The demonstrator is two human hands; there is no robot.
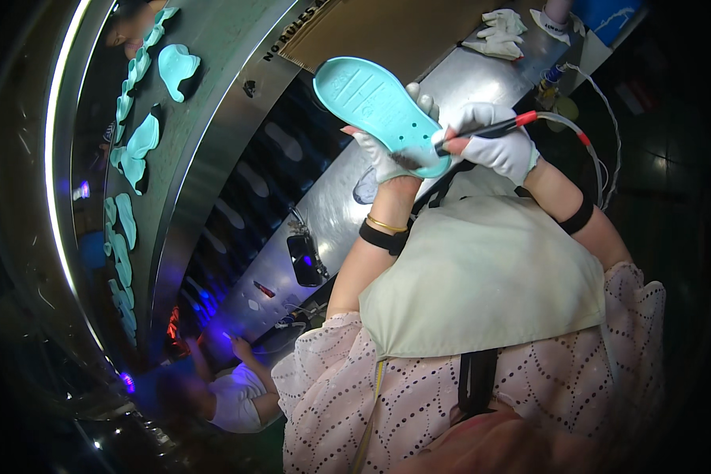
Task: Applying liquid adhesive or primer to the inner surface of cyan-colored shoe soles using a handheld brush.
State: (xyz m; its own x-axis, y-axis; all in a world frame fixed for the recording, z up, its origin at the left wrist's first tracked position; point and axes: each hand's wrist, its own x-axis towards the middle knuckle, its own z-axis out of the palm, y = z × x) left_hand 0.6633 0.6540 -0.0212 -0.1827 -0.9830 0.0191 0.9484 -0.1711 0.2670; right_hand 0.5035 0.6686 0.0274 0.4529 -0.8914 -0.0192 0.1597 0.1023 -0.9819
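My gloved left hand (381, 156) grips a turquoise shoe sole (361, 95) from beneath, thumb at one edge and fingertips showing past the other. The sole is tilted, its inner face with ridges and small holes turned up. In my right hand (498, 146), also in a white glove with some bare fingertips, is a brush (494, 126) with a black handle, a red band and a clear hose trailing from it. Its dark bristles lie against the narrower end of the sole, nearest my body.
A metal bench (347, 213) runs diagonally before me, with a phone (302, 259) on it and white gloves (499, 35) at the far end. Beyond, a green conveyor belt (205, 63) carries several turquoise shoe parts (179, 71). A cardboard sheet (371, 35) lies nearby. Another person (241, 395) works at lower left.
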